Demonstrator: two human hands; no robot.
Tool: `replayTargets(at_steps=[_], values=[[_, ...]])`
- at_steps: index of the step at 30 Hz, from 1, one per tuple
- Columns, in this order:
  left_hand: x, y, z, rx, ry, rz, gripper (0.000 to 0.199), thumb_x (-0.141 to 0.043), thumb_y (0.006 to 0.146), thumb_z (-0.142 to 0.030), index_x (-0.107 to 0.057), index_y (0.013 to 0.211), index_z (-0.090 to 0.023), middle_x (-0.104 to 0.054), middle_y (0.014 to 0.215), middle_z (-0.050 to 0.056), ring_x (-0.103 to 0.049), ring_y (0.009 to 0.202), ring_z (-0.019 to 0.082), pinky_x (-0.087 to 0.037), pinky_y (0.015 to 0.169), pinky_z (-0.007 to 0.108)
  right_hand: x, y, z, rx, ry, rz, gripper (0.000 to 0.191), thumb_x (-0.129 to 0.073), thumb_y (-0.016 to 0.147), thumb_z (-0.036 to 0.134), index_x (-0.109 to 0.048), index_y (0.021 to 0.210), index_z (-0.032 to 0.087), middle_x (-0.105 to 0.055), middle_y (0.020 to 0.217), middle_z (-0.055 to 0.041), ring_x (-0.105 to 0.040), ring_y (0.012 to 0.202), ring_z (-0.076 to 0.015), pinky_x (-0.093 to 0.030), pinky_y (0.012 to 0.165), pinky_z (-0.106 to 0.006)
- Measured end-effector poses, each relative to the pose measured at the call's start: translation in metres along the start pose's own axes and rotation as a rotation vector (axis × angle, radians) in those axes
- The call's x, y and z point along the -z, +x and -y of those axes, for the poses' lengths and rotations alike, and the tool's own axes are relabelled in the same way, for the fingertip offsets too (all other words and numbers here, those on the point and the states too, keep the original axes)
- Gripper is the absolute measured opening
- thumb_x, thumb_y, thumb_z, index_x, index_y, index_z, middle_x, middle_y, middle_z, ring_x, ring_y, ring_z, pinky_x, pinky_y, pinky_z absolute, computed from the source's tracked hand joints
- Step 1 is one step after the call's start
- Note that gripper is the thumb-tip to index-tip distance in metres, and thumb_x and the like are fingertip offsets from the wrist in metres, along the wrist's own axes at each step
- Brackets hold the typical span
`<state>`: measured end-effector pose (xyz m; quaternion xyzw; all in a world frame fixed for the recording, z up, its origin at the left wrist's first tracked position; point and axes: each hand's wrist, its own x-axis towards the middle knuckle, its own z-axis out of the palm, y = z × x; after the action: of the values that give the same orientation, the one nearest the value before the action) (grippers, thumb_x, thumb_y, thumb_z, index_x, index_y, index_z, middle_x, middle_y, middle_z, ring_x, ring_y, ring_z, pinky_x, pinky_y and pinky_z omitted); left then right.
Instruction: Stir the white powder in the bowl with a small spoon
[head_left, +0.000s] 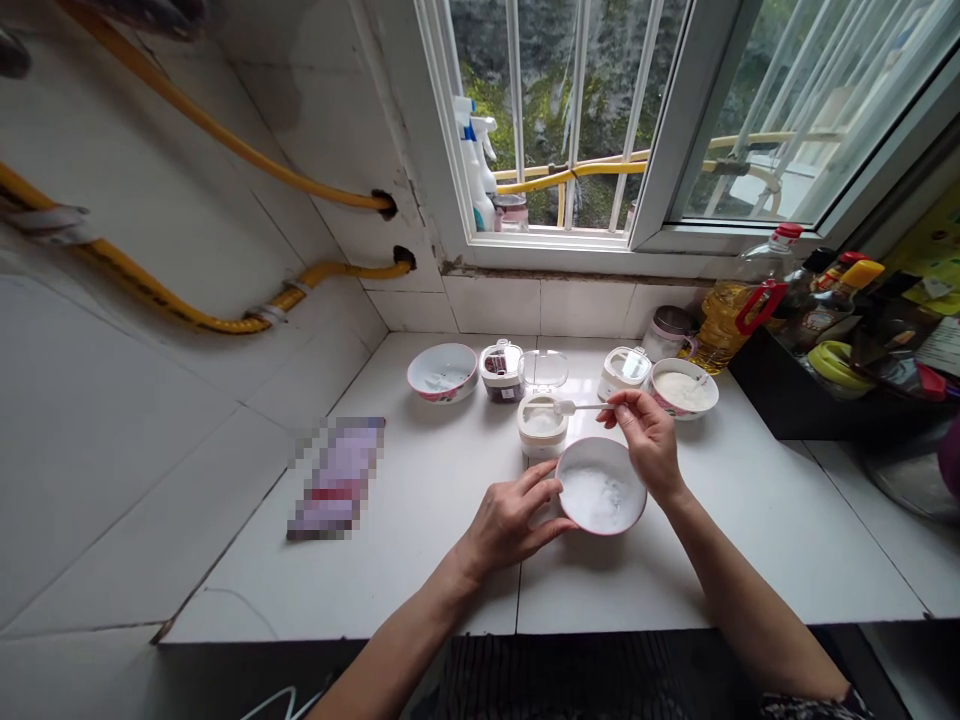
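My left hand [514,520] grips the left rim of a white bowl [601,488] with a pink edge, which holds white powder. In my right hand [643,432] is the handle of a small white spoon [574,407], its fingers pinched together. The spoon's bowl lies over the opened white jar [542,430], just behind the bowl. That jar's clear lid [546,369] stands flipped back. A closed jar with dark contents [502,373] sits behind to the left, and another white jar [624,372] is behind my right hand.
A floral bowl [442,374] stands back left; a bowl of pale powder [684,389] stands back right. Beyond it are a lidded glass jar [670,333], an oil bottle [739,300] and a black box [780,400] of bottles. A blurred purple packet [341,480] lies left.
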<state>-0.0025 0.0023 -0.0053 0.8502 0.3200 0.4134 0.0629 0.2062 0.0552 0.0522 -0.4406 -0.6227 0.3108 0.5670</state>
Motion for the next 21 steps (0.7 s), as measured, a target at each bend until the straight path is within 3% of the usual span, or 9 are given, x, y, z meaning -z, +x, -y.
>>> replayTargets(at_steps=[4,6,8,11,15,21], values=[[0.001,0.001,-0.001,-0.008,0.01,-0.011,0.033,-0.057,0.097,-0.049,-0.06,0.102,-0.017,-0.072,0.115,0.018,-0.077,0.092,0.024,-0.063,0.064,0.029,-0.008,-0.006,0.001,0.417,-0.392,0.128,0.016,-0.048,0.094,0.015,-0.061,0.094,0.022,-0.074,0.081,-0.0036,-0.066,0.072,-0.0186,-0.046,0.092,-0.043],[0.001,0.002,-0.001,-0.011,0.012,-0.014,0.033,-0.057,0.097,-0.049,-0.06,0.102,-0.017,-0.072,0.115,0.018,-0.076,0.093,0.025,-0.063,0.065,0.029,-0.007,-0.007,0.002,0.511,-0.455,0.151,0.018,-0.047,0.094,0.011,-0.062,0.094,0.022,-0.075,0.082,-0.0033,-0.067,0.071,-0.0182,-0.043,0.096,-0.044],[0.001,0.002,-0.001,-0.013,0.008,-0.01,0.033,-0.057,0.097,-0.049,-0.06,0.102,-0.016,-0.072,0.116,0.019,-0.076,0.092,0.024,-0.063,0.063,0.029,-0.003,-0.006,0.003,0.485,-0.417,0.089,0.017,-0.049,0.093,0.012,-0.062,0.094,0.022,-0.075,0.081,-0.003,-0.067,0.073,-0.0187,-0.044,0.094,-0.043],[0.0,0.001,0.0,-0.016,-0.006,-0.005,0.033,-0.058,0.097,-0.048,-0.06,0.103,-0.016,-0.071,0.118,0.019,-0.076,0.094,0.024,-0.063,0.064,0.029,0.009,-0.005,0.006,0.299,-0.269,0.01,0.013,-0.05,0.091,0.016,-0.062,0.09,0.021,-0.07,0.07,-0.0008,-0.064,0.068,-0.0189,-0.049,0.079,-0.037],[0.0,0.0,0.001,-0.009,-0.032,-0.001,0.031,-0.06,0.096,-0.047,-0.061,0.103,-0.017,-0.071,0.119,0.018,-0.075,0.097,0.024,-0.064,0.068,0.03,0.02,-0.002,0.006,0.127,-0.218,0.191,0.016,-0.048,0.083,0.015,-0.06,0.076,0.021,-0.061,0.058,0.0022,-0.057,0.056,-0.0157,-0.046,0.065,-0.03],[0.001,-0.001,0.001,-0.005,-0.048,0.008,0.03,-0.064,0.094,-0.043,-0.063,0.109,-0.018,-0.07,0.121,0.016,-0.075,0.099,0.023,-0.064,0.072,0.03,0.015,-0.002,0.0,0.277,-0.495,0.405,0.021,-0.047,0.082,0.007,-0.063,0.079,0.02,-0.07,0.072,-0.0019,-0.058,0.067,-0.0171,-0.044,0.079,-0.034]])
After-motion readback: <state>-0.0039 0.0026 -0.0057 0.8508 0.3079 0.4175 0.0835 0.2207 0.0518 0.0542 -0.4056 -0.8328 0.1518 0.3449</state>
